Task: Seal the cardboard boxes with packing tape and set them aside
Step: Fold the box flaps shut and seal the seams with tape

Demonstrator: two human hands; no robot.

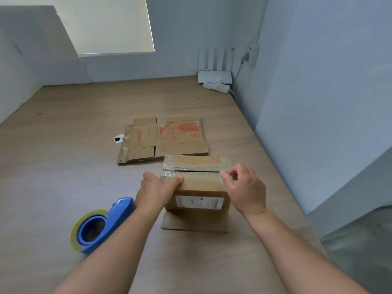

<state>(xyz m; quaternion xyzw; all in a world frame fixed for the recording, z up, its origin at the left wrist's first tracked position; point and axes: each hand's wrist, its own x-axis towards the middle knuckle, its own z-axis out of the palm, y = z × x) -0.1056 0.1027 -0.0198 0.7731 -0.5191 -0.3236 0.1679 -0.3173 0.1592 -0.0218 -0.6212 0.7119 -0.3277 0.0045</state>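
Lower left: blue tape dispenser [101, 228] lies on the table [63, 166]. Centre: cardboard box [199, 185], flaps down, crinkled tape along the seam. Left hand [157, 187] grips its top-left edge. Right hand [244, 187] is half-curled at the top-right edge; can't tell if it pinches anything. Just behind: flattened carton [163, 139]. Upper right: router [214, 75].

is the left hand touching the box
Touching. Head view: the left hand grips the box at its left edge, thumb lying on the top flap.
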